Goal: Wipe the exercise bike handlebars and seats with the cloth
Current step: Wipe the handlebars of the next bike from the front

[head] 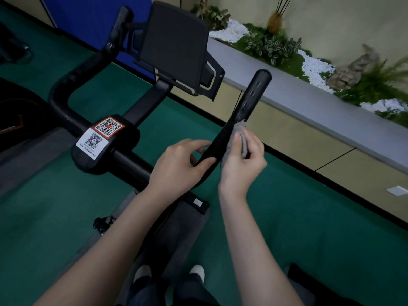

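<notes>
The exercise bike's black handlebar runs across the middle of the view. Its right horn (251, 96) rises toward the upper right and its left horn (88, 65) curves up at the left. My left hand (176, 164) grips the lower bend of the right horn. My right hand (240, 164) holds a grey cloth (239, 133) pressed against the right side of that horn, just above my left hand. The seat is out of view.
A black tablet holder (176, 47) stands above the stem, whose clamp carries QR stickers (99, 135). A grey-topped planter ledge (309, 100) with plants and white pebbles runs along the right. Green floor and a grey mat (176, 235) lie below; my shoes show at the bottom.
</notes>
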Demonstrator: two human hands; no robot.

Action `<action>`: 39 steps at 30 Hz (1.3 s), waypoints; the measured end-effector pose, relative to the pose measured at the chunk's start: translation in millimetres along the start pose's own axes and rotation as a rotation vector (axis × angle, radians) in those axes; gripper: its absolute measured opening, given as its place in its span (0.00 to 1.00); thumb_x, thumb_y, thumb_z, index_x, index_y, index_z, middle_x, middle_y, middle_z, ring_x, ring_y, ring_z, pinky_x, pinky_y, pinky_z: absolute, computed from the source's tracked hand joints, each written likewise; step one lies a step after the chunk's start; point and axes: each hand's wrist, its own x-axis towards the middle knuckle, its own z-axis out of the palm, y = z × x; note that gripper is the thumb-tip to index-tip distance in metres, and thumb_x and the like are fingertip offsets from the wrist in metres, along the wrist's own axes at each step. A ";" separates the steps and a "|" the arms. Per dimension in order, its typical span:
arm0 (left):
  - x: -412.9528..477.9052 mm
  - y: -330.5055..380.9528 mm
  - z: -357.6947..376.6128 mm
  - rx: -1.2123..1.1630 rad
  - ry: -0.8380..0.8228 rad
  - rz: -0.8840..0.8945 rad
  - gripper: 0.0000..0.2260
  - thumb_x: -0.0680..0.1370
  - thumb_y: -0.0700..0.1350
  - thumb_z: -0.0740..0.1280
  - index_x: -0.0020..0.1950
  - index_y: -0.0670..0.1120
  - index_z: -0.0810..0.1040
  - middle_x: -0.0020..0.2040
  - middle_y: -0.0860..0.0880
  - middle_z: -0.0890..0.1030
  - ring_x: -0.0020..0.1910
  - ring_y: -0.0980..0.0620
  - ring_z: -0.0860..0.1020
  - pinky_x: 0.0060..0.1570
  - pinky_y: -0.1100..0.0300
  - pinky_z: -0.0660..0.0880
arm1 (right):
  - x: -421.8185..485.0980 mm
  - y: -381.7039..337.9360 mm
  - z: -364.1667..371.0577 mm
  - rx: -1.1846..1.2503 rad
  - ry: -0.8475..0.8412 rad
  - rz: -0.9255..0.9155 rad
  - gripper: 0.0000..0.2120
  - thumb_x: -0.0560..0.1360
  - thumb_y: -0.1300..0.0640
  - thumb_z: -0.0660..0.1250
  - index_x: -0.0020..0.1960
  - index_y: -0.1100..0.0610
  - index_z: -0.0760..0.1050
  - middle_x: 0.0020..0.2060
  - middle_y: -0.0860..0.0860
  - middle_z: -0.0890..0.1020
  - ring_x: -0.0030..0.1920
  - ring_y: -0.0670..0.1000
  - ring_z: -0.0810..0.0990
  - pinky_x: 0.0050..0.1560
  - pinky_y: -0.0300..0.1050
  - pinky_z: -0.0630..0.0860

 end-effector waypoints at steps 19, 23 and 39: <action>-5.5 2.9 -1.8 0.095 0.010 -0.043 0.16 0.75 0.57 0.67 0.62 0.60 0.76 0.50 0.61 0.78 0.44 0.60 0.77 0.47 0.56 0.76 | -12.5 9.8 -17.1 0.121 -0.085 0.099 0.11 0.76 0.66 0.67 0.56 0.57 0.76 0.54 0.54 0.81 0.56 0.47 0.80 0.56 0.37 0.75; -5.3 3.5 -1.7 0.103 0.007 -0.051 0.16 0.75 0.57 0.67 0.62 0.61 0.76 0.50 0.61 0.78 0.43 0.60 0.77 0.47 0.56 0.76 | -8.6 7.3 -18.2 0.078 -0.070 0.106 0.11 0.75 0.66 0.67 0.56 0.60 0.73 0.52 0.56 0.81 0.52 0.47 0.81 0.52 0.38 0.76; -1.5 -3.4 1.4 0.103 0.039 -0.072 0.15 0.73 0.60 0.67 0.58 0.60 0.78 0.49 0.62 0.80 0.43 0.60 0.78 0.43 0.59 0.74 | 63.7 -35.0 -8.5 -0.727 -0.774 -0.716 0.06 0.72 0.66 0.71 0.49 0.63 0.82 0.45 0.54 0.84 0.49 0.51 0.77 0.51 0.27 0.65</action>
